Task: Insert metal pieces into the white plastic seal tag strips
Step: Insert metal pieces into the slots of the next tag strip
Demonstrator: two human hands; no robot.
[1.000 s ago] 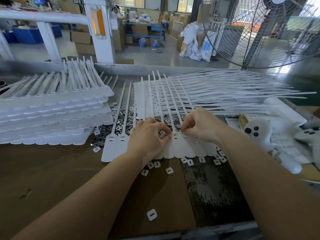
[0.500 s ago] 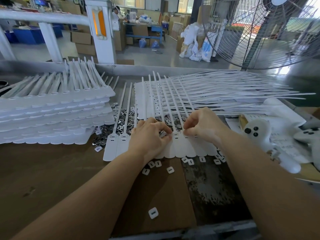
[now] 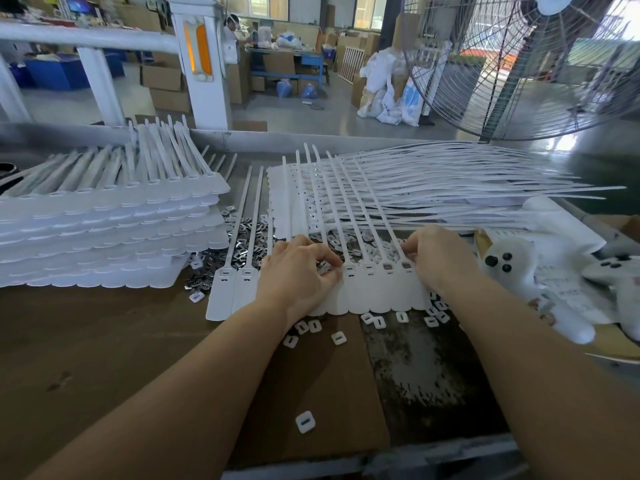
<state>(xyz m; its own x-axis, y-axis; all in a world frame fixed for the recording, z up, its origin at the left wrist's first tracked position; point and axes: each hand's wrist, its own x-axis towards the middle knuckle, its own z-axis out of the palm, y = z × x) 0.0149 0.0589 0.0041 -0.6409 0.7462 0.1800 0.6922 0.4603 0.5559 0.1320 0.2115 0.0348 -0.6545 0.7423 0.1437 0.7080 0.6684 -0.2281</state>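
Two hands down on the joined row of white seal tag strips (image 3: 377, 289), mid-table. Left hand (image 3: 298, 271) curled, fingertips pinching at a tag head; right hand (image 3: 436, 258) curled at the row's right end, contents hidden. Metal pieces (image 3: 242, 237) heaped just behind; stacked strips (image 3: 110, 233) toward the left edge.
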